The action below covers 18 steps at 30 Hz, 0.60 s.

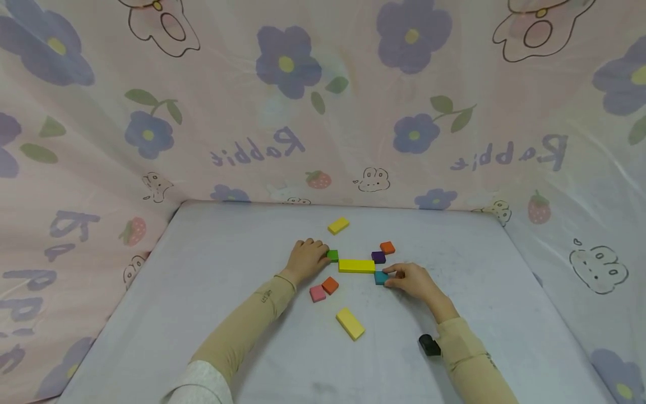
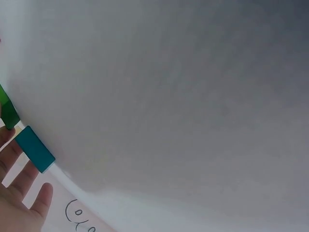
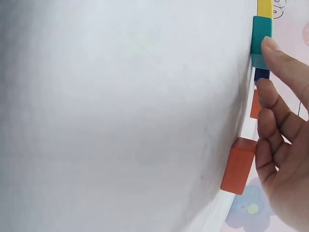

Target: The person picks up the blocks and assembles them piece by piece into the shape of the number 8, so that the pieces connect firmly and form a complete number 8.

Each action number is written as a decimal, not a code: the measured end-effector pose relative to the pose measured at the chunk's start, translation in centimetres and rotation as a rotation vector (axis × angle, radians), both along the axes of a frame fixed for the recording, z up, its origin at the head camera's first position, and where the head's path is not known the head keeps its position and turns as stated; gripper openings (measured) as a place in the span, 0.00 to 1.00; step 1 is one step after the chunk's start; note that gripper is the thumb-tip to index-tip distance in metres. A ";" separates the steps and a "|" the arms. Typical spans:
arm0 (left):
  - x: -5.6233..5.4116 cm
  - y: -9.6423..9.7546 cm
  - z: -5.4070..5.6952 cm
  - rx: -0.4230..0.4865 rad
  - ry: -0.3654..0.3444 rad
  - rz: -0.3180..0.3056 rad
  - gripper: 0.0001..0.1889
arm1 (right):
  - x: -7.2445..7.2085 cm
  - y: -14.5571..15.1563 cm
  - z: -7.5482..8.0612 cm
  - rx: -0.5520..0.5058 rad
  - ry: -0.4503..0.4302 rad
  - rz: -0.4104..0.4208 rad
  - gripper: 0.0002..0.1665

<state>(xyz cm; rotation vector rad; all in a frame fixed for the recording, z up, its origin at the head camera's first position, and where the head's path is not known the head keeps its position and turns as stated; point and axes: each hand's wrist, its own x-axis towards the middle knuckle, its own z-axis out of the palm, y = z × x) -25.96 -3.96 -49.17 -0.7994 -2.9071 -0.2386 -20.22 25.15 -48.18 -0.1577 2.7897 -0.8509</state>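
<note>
In the head view my left hand (image 1: 308, 259) pinches a small green block (image 1: 332, 256) against the left end of a long yellow block (image 1: 356, 266). The left wrist view shows the green block (image 2: 8, 112) at its edge and a teal block (image 2: 35, 150) in front of the other fingers (image 2: 20, 181); from the head that teal block is hidden. At the yellow block's right end, my right hand (image 1: 411, 280) pinches another teal block (image 1: 381, 278) between thumb and fingertip. A purple block (image 1: 378, 257) sits just behind it, touching an orange block (image 1: 387, 247).
Nearer me lie a pink block (image 1: 317, 293), a red-orange block (image 1: 330, 285) and a yellow block (image 1: 350, 324). Another yellow block (image 1: 338, 225) lies farther back. Beside the right hand stands an orange block (image 3: 239, 166). A black object (image 1: 429, 345) rests by the right sleeve.
</note>
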 end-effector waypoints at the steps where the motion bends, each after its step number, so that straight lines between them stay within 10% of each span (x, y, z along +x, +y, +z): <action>1: 0.0 0.0 0.0 -0.002 0.003 0.000 0.16 | 0.0 0.0 0.0 -0.001 -0.001 -0.002 0.20; 18: 0.8 -0.4 1.0 0.031 0.015 -0.048 0.22 | 0.1 0.1 -0.4 0.001 0.012 0.002 0.20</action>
